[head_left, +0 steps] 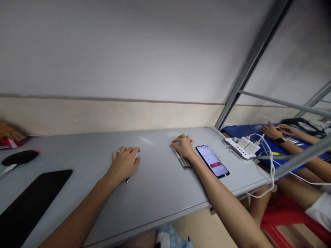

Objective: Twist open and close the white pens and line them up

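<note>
My left hand (126, 163) rests palm down on the grey desk (152, 193), its fingers curled over slim silver pens. Most of these pens are hidden; one pen's metal end (127, 180) pokes out below the palm. Farther right, my right hand (183, 147) has its thumb and fingers closed at the upper end of a row of silver pens (181, 161). Those pens lie side by side on the desk, partly covered by the hand and wrist. Just right of that wrist is a phone (212, 161) with a running timer on its lit screen.
A white power strip (239, 148) with chargers and cables sits at the desk's right end, by a metal frame (248, 69). Beyond it, another person's hands (271, 131) work over a blue surface. At left lie a black mat (36, 203), a dark oval object (19, 157) and a red packet (11, 136).
</note>
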Demonstrator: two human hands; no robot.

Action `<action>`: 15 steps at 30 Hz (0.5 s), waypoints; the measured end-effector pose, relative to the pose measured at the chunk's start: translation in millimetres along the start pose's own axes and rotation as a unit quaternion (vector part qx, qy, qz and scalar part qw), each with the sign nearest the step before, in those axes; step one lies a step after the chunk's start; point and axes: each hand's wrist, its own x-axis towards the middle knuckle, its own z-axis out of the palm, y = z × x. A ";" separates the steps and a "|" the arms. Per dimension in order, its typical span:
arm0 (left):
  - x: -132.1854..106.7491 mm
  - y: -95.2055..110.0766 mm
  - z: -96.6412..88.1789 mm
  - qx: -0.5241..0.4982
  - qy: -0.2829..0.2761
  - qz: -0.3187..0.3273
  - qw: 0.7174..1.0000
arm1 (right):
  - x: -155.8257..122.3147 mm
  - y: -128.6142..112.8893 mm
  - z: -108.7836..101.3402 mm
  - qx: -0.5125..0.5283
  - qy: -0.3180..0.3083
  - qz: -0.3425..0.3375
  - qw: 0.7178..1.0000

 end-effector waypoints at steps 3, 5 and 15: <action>-0.2 1.1 -2.5 0.001 -0.005 0.000 1.000 | -2.6 -1.4 -5.7 0.018 -0.028 -0.011 0.999; -0.2 2.3 -4.3 0.003 -0.010 -0.004 1.000 | -3.5 -1.6 -8.3 0.018 -0.037 -0.011 0.999; 0.0 6.7 -11.3 0.013 -0.018 -0.010 1.000 | 0.7 2.5 -5.3 0.010 -0.030 0.014 0.999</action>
